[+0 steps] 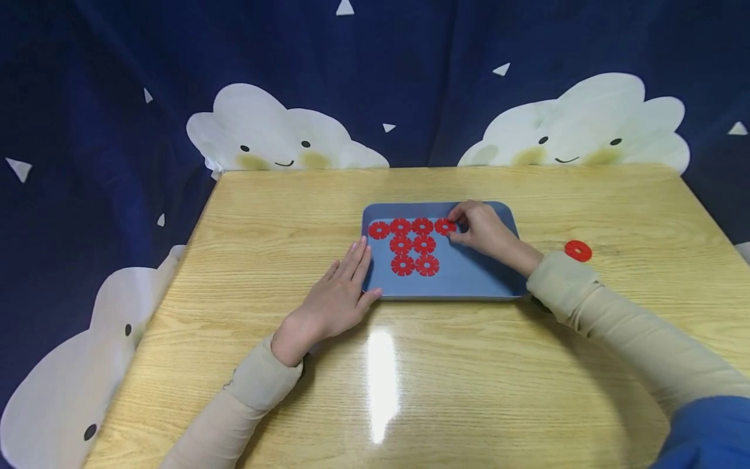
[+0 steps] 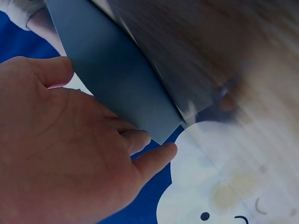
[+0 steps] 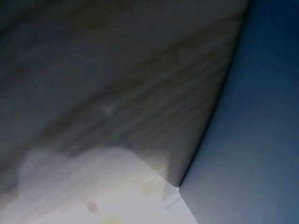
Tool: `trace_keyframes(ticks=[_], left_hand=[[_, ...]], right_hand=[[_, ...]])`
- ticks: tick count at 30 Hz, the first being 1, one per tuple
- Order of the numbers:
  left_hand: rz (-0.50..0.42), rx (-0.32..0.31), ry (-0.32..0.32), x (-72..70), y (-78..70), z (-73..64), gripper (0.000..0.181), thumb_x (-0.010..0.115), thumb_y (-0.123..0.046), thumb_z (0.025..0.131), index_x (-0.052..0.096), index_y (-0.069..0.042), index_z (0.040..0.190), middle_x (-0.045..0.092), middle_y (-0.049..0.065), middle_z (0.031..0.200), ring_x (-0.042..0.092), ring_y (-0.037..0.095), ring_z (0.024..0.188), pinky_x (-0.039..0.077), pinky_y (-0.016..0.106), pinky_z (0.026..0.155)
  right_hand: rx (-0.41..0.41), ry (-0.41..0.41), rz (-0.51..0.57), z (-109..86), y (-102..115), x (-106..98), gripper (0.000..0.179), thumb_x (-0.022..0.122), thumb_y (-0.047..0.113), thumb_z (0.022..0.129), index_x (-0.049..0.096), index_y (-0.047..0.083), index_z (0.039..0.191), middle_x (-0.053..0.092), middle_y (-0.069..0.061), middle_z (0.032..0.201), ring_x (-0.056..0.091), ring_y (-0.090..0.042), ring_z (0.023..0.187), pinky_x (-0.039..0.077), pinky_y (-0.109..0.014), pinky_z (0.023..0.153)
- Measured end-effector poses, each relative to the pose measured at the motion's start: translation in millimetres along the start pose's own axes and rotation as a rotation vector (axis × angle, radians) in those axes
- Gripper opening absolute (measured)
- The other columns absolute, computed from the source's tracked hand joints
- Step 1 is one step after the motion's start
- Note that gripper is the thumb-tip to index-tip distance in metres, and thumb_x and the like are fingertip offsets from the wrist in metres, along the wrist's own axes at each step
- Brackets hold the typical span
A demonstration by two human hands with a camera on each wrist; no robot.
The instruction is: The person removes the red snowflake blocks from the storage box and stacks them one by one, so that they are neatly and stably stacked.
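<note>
A blue-grey tray (image 1: 469, 286) on the table holds several flat red notched discs. The top row runs along the back, with two pairs (image 1: 413, 245) under it. My right hand (image 1: 483, 228) reaches into the tray from the right, thumb and forefinger curled at the right side of the end disc (image 1: 443, 226) in the top row. With its fingers straight, my left hand (image 1: 336, 293) rests along the tray's left wall, thumb at the front rim. In the left wrist view the fingers (image 2: 154, 161) lie against the tray's outer wall (image 2: 112, 70). The right wrist view hides the right hand.
One more red notched disc (image 1: 578, 251) lies on the wooden table (image 1: 469, 384), right of the tray and close to the right sleeve (image 1: 565, 283). Behind the table hangs a dark blue curtain (image 1: 422, 78) printed with white clouds.
</note>
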State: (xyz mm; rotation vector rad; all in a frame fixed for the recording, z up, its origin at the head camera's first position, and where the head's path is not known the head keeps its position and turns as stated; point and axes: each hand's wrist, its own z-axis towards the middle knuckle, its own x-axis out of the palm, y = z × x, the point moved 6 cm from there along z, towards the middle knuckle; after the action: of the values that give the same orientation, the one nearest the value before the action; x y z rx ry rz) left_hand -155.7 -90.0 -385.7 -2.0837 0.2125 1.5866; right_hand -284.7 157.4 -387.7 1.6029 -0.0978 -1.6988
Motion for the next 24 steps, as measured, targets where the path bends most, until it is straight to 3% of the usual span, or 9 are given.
trace_keyframes(ticks=[24], left_hand=[[0.006,-0.005,-0.004,-0.1,-0.4,0.2,0.074,0.032,-0.048,0.105,0.002,-0.004,0.157,-0.013,0.008,0.163,-0.009,0.022,0.149,0.01,0.045,0.119]], right_hand=[[0.028,0.038,-0.026,-1.1,-0.8,-0.4,0.034,0.084,0.009,0.072,0.066,-0.007,0.096,0.066,-0.018,0.091,0.062,-0.028,0.081,0.052,-0.043,0.076]])
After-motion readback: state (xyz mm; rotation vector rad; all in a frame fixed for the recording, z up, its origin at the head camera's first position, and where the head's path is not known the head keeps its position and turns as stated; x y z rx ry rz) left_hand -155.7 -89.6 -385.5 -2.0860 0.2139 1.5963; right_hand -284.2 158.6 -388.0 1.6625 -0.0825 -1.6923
